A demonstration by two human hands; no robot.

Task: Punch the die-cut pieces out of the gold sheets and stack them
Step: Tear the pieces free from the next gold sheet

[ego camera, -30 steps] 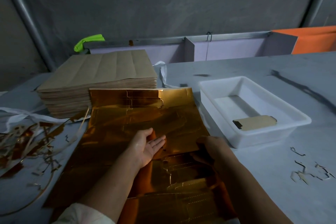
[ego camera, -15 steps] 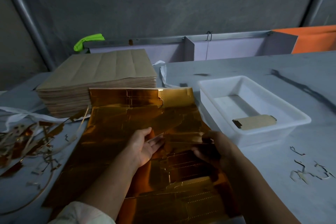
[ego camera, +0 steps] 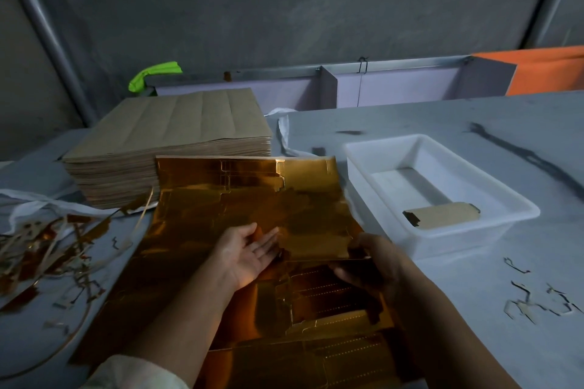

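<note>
My left hand (ego camera: 246, 254) lay palm up, fingers straight, against the piece (ego camera: 313, 230); my right hand (ego camera: 373, 262) pinched its right edge over the sheet (ego camera: 221, 199)

No readable text

No lettering, label, brand, number or sign can be read on the gold sheet (ego camera: 252, 208) in the near middle, the stack of brown sheets (ego camera: 177, 129) at far left, the white tray (ego camera: 373, 148) at right or the grey table (ego camera: 474, 278).
</note>
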